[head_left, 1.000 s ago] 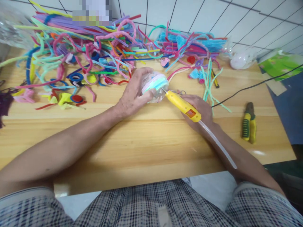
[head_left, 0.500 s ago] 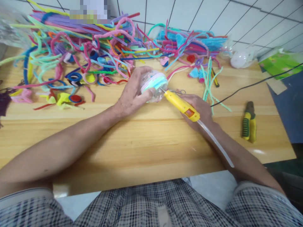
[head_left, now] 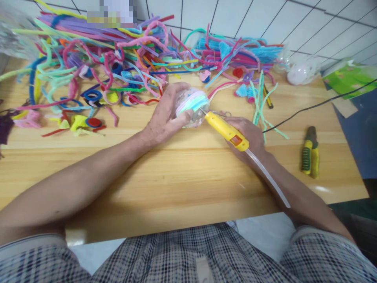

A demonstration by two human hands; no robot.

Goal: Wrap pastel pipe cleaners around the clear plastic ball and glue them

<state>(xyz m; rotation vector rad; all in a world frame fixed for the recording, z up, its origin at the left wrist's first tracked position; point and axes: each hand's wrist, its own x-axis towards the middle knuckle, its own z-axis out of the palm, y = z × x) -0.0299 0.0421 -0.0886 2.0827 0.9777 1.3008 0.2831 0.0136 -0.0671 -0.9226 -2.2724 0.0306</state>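
Observation:
Near the middle of the table, my left hand [head_left: 166, 114] is wrapped round a clear round ball [head_left: 188, 103] banded with pastel pink, lilac and aqua strips. Its thumb presses on the near side of the ball. My right hand [head_left: 244, 135] grips a yellow hot glue gun [head_left: 222, 127], its fingers partly hidden beneath the tool. The gun's metal nozzle points up and left and meets the ball's right side; whether it touches the surface is hard to make out. A translucent glue stick [head_left: 268, 179] sticks out of the gun's back end over my right forearm.
Heaps of coloured pipe cleaners [head_left: 108, 59] cover the back and left. Pliers [head_left: 310, 153] with yellow-green handles lie at the right. A black cord [head_left: 306, 108] runs in from the right. Pale green pipe cleaners [head_left: 260, 106], a cutter knife [head_left: 268, 96] and clear balls [head_left: 299, 74] sit behind.
Almost nothing differs. The ball and the glue gun have shifted very slightly, and both hands keep their hold.

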